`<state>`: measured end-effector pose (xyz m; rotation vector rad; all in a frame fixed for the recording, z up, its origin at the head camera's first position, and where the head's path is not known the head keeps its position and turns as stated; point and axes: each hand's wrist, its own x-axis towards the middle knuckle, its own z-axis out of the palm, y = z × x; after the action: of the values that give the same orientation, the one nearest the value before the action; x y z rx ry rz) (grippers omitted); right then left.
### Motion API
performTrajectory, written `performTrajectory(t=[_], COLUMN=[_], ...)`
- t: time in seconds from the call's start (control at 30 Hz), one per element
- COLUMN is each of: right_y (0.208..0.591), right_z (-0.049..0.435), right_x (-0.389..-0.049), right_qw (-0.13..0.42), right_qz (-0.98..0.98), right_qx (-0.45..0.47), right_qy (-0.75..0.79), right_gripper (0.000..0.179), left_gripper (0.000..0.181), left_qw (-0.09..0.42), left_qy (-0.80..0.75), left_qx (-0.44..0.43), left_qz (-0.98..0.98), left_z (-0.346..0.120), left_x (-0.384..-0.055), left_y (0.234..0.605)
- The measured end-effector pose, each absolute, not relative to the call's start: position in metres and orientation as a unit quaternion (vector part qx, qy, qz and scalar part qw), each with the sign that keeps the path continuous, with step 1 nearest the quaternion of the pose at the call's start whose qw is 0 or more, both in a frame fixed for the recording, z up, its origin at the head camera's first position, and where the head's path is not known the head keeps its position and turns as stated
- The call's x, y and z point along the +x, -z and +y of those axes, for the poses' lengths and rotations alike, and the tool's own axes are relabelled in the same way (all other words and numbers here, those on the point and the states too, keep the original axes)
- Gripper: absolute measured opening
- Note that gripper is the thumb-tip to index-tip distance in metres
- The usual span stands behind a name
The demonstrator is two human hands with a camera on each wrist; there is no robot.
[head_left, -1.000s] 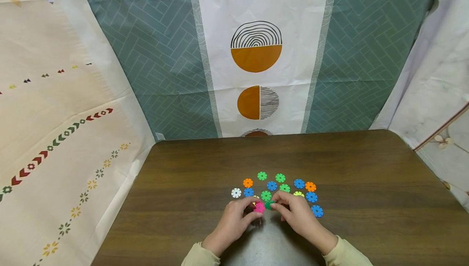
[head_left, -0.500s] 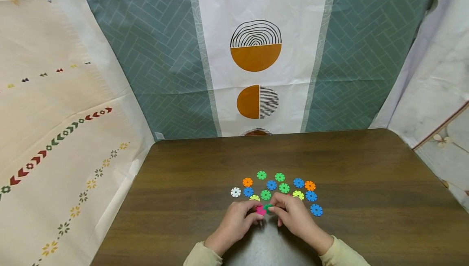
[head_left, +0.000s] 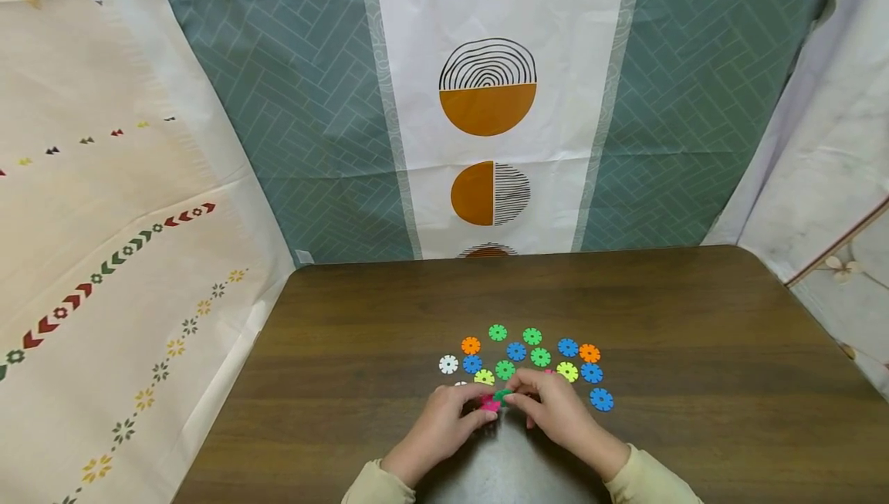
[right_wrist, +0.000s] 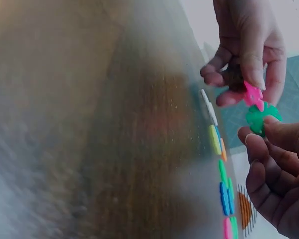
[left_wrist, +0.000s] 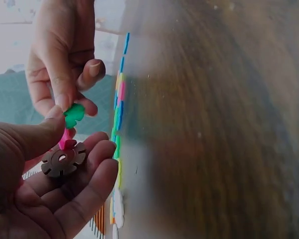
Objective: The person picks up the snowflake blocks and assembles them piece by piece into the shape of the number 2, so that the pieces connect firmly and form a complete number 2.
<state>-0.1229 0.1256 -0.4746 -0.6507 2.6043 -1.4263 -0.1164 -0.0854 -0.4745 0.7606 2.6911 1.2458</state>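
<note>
Notched plastic discs are in both hands, low over the table. My left hand [head_left: 441, 423] pinches a pink notched disc [head_left: 490, 404] between thumb and fingers. A brown notched disc [left_wrist: 63, 162] sits against the pink one, inside the curve of the left fingers. Between thumb and forefinger, my right hand [head_left: 559, 410] pinches a green notched disc [right_wrist: 259, 118]. The green disc meets the pink disc's edge at an angle in the right wrist view. Fingers cover part of each disc, so I cannot tell how deep their slots interlock.
Loose discs lie flat just beyond the hands: a white disc [head_left: 447, 364], orange disc [head_left: 471, 345], yellow disc [head_left: 566, 371], blue disc [head_left: 601, 400] and several others. The brown wooden table [head_left: 333, 350] reaches back to a hanging patterned cloth [head_left: 326, 141].
Both hands have come slightly nearer the person. The green disc has shifted left and now overlaps the pink disc's edge; the pink disc has tilted. The loose discs have stayed put.
</note>
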Motion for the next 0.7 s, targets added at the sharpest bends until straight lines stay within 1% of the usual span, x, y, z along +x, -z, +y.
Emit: performTrajectory(t=[0.17, 0.27, 0.5, 0.7], right_y=[0.474, 0.472, 0.475, 0.479], right_z=[0.128, 0.128, 0.117, 0.101], right_x=[-0.129, -0.134, -0.152, -0.163], right_qw=[0.061, 0.059, 0.038, 0.045], right_qz=[0.859, 0.863, 0.871, 0.881], right_qx=[-0.205, -0.208, -0.259, -0.311], right_qy=[0.465, 0.456, 0.415, 0.353], right_gripper=[0.009, 0.010, 0.007, 0.012], left_gripper=[0.021, 0.020, 0.024, 0.023], left_qw=[0.028, 0.027, 0.048, 0.065], left_qy=[-0.397, -0.395, -0.409, -0.422], left_qx=[0.237, 0.240, 0.230, 0.220], left_qz=[0.886, 0.886, 0.882, 0.877], left_z=[-0.094, -0.098, -0.104, -0.108], left_x=[-0.114, -0.113, -0.109, -0.105], left_y=[0.475, 0.476, 0.477, 0.477])
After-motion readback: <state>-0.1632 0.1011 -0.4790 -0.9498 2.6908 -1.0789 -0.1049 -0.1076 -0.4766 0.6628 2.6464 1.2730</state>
